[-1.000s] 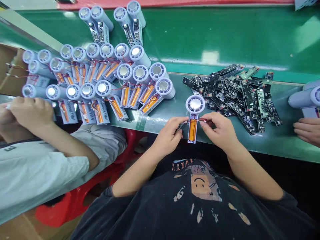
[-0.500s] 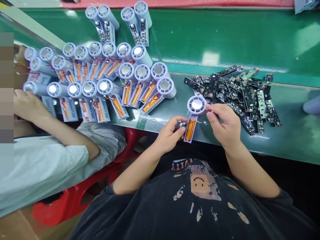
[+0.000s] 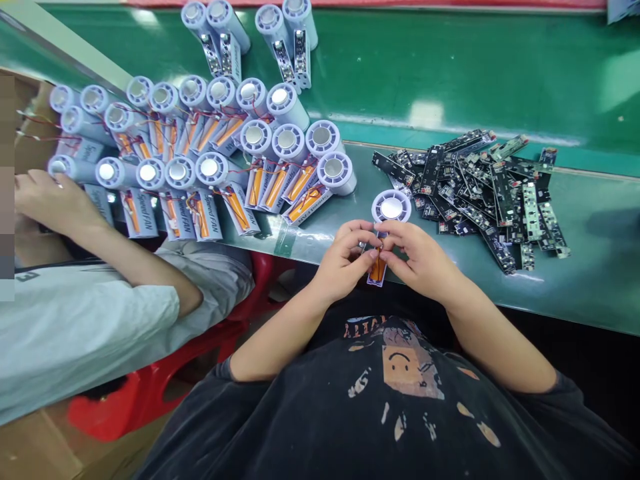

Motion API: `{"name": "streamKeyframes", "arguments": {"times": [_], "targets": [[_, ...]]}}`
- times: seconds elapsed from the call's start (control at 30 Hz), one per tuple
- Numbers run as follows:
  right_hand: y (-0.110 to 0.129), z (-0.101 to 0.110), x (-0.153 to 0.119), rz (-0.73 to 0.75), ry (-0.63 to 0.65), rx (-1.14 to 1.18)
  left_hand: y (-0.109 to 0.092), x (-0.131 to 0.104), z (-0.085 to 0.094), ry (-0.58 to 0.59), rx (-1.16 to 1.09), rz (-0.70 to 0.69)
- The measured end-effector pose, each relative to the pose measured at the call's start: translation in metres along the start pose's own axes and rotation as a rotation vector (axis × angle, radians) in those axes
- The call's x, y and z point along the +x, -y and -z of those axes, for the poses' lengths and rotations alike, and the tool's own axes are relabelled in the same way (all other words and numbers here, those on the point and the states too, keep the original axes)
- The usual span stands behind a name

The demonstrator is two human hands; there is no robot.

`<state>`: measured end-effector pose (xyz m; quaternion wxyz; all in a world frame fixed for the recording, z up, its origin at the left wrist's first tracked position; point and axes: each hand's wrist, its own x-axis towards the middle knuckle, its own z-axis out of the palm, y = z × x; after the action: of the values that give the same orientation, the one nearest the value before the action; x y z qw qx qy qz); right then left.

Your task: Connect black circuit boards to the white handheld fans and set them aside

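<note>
A handheld fan (image 3: 391,206) with a pale lilac round head and an open handle lies in front of me at the bench edge. In its handle sits an orange battery (image 3: 377,271) with a dark wire across it. My left hand (image 3: 349,259) is closed in a pinch over the handle's left side, with a small white connector at its fingertips. From the right, my right hand (image 3: 419,257) pinches a thin wire just below the fan head. The fingertips of both hands nearly meet and hide much of the wiring.
Several fans with orange batteries and loose wires (image 3: 287,140) stand to the left. More fans with circuit boards in the handles (image 3: 301,57) are behind. A pile of circuit boards (image 3: 495,187) lies right. A co-worker's arm (image 3: 125,243) is at far left.
My right hand has moved left and down from beside the fan head, bringing the wire to my left fingertips. The fan stays nearly in place. The view has shifted slightly.
</note>
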<state>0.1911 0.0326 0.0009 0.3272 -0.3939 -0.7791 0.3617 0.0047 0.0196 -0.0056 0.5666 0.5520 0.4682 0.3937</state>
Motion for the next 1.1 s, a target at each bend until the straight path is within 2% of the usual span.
{"name": "streamKeyframes", "arguments": {"times": [0.1, 0.2, 0.3, 0.4, 0.5, 0.63, 0.87, 1.1], "targets": [[0.0, 0.002, 0.001, 0.03, 0.003, 0.007, 0.0, 0.002, 0.0, 0.0, 0.056, -0.025], [0.0, 0.002, 0.002, 0.074, -0.062, 0.008, 0.001, 0.003, 0.001, 0.002, 0.085, -0.05], [0.0, 0.0, 0.002, 0.173, -0.124, -0.103, 0.001, 0.003, 0.0, -0.006, 0.061, -0.053], [0.002, -0.002, 0.002, 0.231, -0.204, -0.254, 0.002, 0.004, -0.002, -0.031, -0.056, -0.021], [0.004, -0.002, 0.003, 0.201, -0.295, -0.268, 0.003, 0.005, -0.006, -0.079, -0.262, 0.049], [0.006, -0.004, 0.004, 0.191, -0.307, -0.178, 0.001, 0.006, -0.009, -0.09, -0.46, 0.156], [0.002, -0.013, 0.002, 0.067, -0.331, -0.18, -0.004, 0.005, -0.011, -0.112, -0.561, 0.289], [0.001, -0.004, -0.001, 0.095, -0.298, -0.296, -0.005, 0.004, -0.008, -0.096, -0.656, 0.381]]}}
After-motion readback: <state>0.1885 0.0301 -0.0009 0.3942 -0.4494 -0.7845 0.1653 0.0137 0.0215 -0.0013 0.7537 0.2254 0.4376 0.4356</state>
